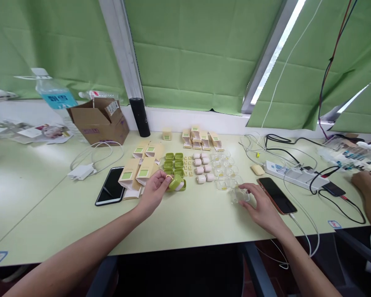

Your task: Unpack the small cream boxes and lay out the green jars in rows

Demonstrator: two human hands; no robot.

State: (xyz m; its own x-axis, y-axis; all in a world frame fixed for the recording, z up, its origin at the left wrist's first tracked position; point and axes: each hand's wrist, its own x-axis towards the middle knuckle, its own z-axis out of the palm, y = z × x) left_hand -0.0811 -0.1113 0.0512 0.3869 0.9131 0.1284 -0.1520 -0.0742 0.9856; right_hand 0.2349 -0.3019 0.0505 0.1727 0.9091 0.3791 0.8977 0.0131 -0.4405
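In my left hand (154, 190), closed between thumb and fingers, is a small green case (175, 182) with a whitish piece at its lower side and a yellowish loop near my fingertips. My right hand (262, 208) grips a clear plastic cover (240, 195) at the front of a group of similar clear covers (222, 184). Between my hands stand rows of green trays (169, 164), small yellow hooks (190, 168) and pale pink cylinders (199, 170). Beside my left hand lie several open beige cartons (130, 172) with green windows.
A phone (110, 186) lies on the left and another phone (277, 195) on the right, its cable attached. Behind stand a cardboard box (100, 123) and a black cylinder (139, 117). A power strip (293, 174) with tangled cables lies right, near another person's hand (367, 185).
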